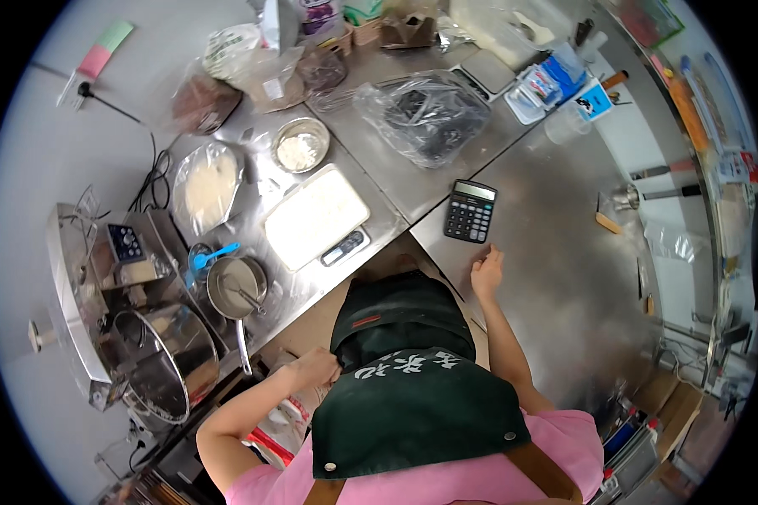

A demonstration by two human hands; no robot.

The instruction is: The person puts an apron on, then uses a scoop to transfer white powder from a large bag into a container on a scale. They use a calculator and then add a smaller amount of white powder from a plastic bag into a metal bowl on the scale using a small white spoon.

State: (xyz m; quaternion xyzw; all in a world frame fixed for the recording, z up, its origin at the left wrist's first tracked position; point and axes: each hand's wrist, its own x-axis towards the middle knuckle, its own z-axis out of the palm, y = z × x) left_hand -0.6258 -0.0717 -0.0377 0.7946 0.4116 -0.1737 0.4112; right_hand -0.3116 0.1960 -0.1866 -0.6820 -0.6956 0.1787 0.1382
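Observation:
My right hand [487, 273] rests at the steel worktop's edge, forefinger stretched toward a black desk calculator [471, 211] just beyond it. No object shows in that hand. Against the side of the dark green apron [410, 404] is my left hand [319, 367], its fingers bent and partly hidden by the cloth. A digital kitchen scale [346, 247] carries a pale rectangular tub [317, 218] that looks overexposed. Behind the tub sits a metal bowl [300, 145] with white powder. A saucepan [237, 287] with a whisk in it stands at the left.
A stand mixer's steel bowl [167, 363] is at far left, near a blue spoon [218, 254]. A plastic-covered bowl [208, 188] lies behind. Bagged ingredients [262, 79] and a plastic-wrapped dark item [426, 117] occupy the back. A wooden-handled scraper [608, 222] lies at right.

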